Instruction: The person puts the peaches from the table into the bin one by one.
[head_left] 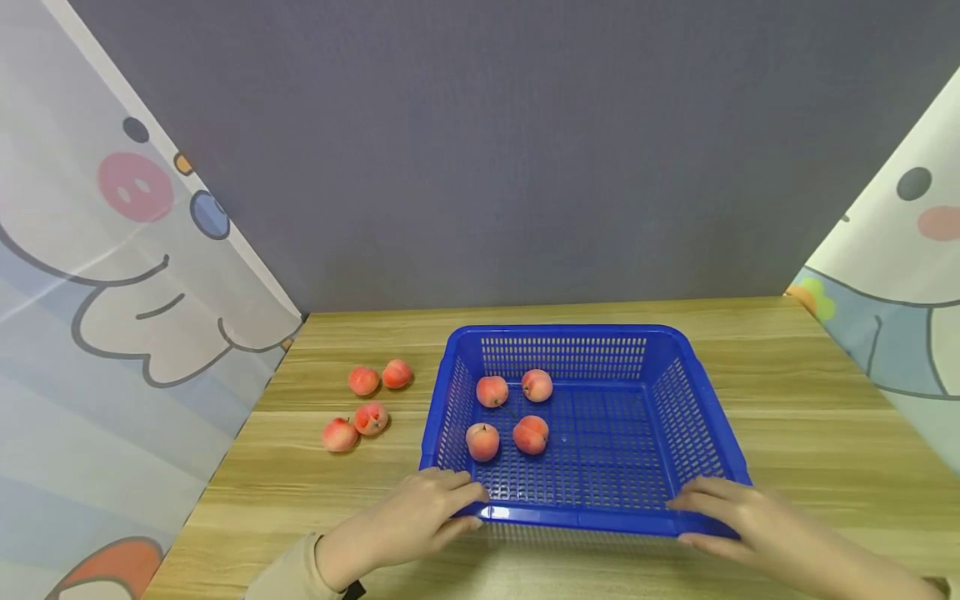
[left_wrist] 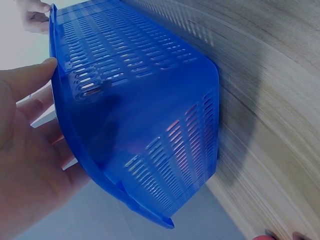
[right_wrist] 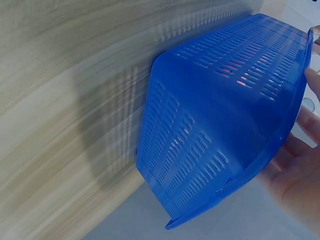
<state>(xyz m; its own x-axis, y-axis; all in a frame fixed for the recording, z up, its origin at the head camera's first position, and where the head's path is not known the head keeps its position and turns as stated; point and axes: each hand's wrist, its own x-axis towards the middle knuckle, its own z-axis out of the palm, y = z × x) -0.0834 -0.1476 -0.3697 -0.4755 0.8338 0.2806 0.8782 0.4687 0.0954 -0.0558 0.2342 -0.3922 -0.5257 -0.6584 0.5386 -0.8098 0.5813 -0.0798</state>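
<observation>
A blue plastic basket (head_left: pixel 585 518) with slotted walls stands on the wooden table. Inside it, toward the left, lie several red-and-yellow peaches (head_left: pixel 531 435). My left hand (head_left: pixel 420 515) grips the rim at the front left corner, fingers over the edge and thumb on the outside. At the front right corner my right hand (head_left: pixel 738 523) holds the rim in the same way. Both wrist views show the basket wall (left_wrist: pixel 165 105) from outside, with the fingers curled over the rim. Left of the basket, several more peaches (head_left: pixel 363 381) lie on the table.
The wooden table (head_left: pixel 810 392) runs back to a grey upright panel (head_left: pixel 525 150). Curtains with cartoon animals hang at the left (head_left: pixel 45 333) and right (head_left: pixel 900 333) sides.
</observation>
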